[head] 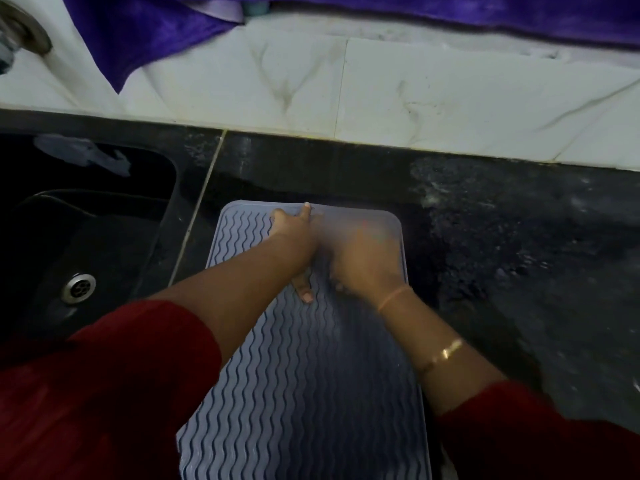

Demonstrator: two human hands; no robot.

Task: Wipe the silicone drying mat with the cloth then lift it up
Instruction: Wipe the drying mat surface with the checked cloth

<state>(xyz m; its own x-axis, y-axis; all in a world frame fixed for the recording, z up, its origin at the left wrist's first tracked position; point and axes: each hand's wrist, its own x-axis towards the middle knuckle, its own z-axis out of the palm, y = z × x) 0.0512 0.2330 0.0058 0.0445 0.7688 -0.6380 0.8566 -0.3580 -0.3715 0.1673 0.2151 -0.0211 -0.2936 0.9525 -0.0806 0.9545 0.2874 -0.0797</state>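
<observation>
The silicone drying mat is laid flat on the black countertop, just right of the dark sink. Its long axis runs from the near counter edge away toward the tiled wall, tilted slightly so the far end leans left of the near end. The far short edge is seen well short of the wall, with bare counter between; the near end is cut off by the frame bottom. The ribbed side faces up, wavy ridges running along the long axis.

The left hand is placed at the far edge of the mat, left of centre, fingers spread flat and pressed on the surface; nothing is held in it. The right hand is set just beside it on the far half of the mat, touching or overlapping the left wrist; it is motion-blurred. A thumb is seen pointing back toward the near edge. Whether the right hand is closed on anything cannot be told; no cloth is made out under it.

A purple towel is draped over the wall ledge, well apart from the mat. The sink drain is visible at lower left. Red sleeves cover both upper forearms; bracelets are worn on the right wrist
</observation>
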